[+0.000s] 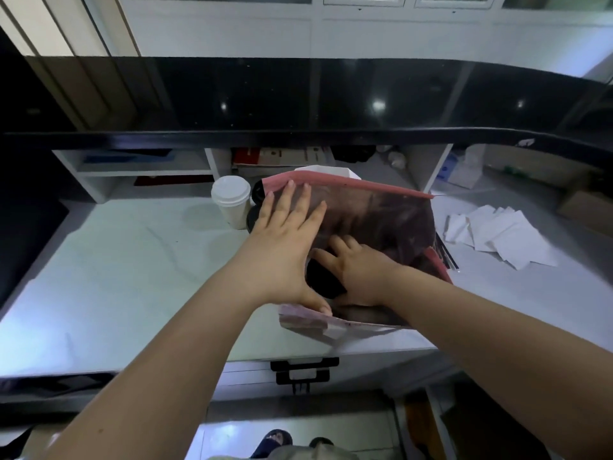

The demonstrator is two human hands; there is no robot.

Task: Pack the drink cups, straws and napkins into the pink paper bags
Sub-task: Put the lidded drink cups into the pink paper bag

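Gripping a black-lidded cup (323, 277) inside the pink paper bag (381, 210), near its front rim, the right hand (361, 273) is nearer; the left hand (285, 240) presses flat-fingered on the bag's left wall. A white-lidded cup (232, 200) waits beyond-left, napkins (497, 234) to the right.

The paper bag (365, 186) is pink at its rim, shadowed brown inside. The cup lid (323, 278) under the right hand (360, 272) is black. Beyond the left hand (282, 242), the paper cup (232, 207) and its lid are white. Right of the right hand the napkins (497, 234) are white; the counter (132, 260) is white, faintly grey-veined.
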